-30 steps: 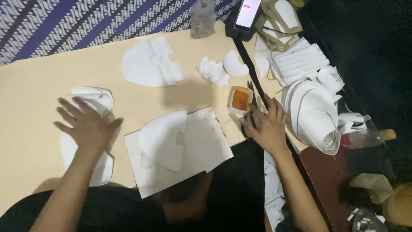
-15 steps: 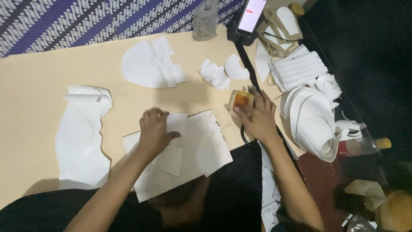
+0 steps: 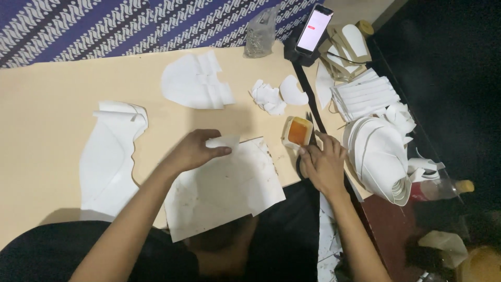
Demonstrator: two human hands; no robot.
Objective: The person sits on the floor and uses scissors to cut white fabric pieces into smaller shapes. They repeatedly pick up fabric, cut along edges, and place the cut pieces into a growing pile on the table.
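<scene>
While the left hand [image 3: 194,151] pinches a white piece [image 3: 223,142], the right hand's [image 3: 323,166] grip by the glue tub [image 3: 298,131] is unclear.

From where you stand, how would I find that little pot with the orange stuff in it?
Start at the tan table and go to its right edge, just below the lit phone. The small pot sits by the right hand; among all the white cut pieces, only it holds something orange.

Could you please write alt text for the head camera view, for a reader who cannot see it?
Seen from above, a person's left hand pinches a small white piece over a stained white sheet on a beige table, while the right hand rests beside a small tub of orange glue. More white cut pieces and a phone lie around.
</scene>
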